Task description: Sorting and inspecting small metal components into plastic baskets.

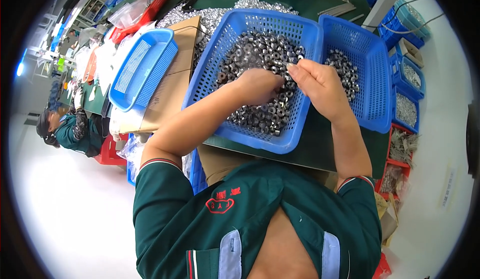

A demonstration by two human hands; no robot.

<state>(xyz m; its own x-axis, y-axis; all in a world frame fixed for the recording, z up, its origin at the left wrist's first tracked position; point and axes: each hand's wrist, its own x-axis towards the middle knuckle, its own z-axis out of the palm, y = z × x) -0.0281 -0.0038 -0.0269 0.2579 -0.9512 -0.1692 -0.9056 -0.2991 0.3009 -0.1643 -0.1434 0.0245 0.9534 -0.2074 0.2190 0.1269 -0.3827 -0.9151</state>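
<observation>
Small silver metal rings (265, 116), short and cylindrical with a hole through the middle, lie heaped in a large blue perforated basket (200, 82). Over the middle of the heap is my left hand (259, 85), its fingers curled down among the rings and mostly hidden. My right hand (320, 85) is above the basket's right side, thumb and forefinger pinched together close to the left hand. Whatever either hand holds is too small or too covered to tell. A second blue basket (372, 74) stands directly to the right, with more small metal parts (342, 74) at its left side.
Left of the large basket, an empty blue basket (137, 76) rests on cardboard (185, 54). Silver parts (255, 3) are spread on the green table behind. Blue bins (406, 109) and red bins (401, 146) line the right. Another person (75, 131) sits at far left.
</observation>
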